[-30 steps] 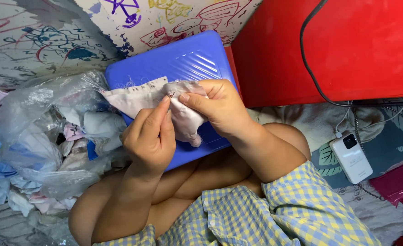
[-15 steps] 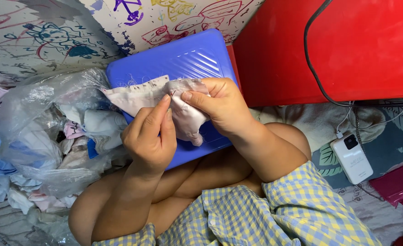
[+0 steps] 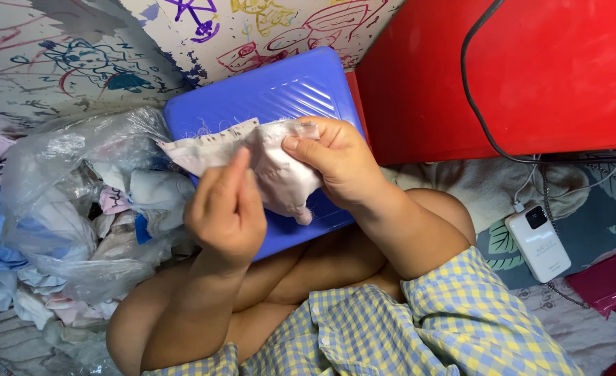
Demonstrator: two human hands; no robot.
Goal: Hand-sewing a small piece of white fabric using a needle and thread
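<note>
Matt pale cloth piece (image 3: 273, 163) lies over a glossy ribbed blue plastic lid (image 3: 280, 90), beside a crinkled clear plastic bag (image 3: 64, 202).

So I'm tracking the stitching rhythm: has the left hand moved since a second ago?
Yes. The left hand has pulled slightly down and left, away from the pale cloth piece, judged against the blue lid.

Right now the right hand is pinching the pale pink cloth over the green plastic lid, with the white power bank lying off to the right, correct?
Not quite: the plastic lid is blue, not green, as the head view shows. The rest holds: the right hand pinches the pale pink cloth over that lid, and the white power bank lies off to the right.
</note>
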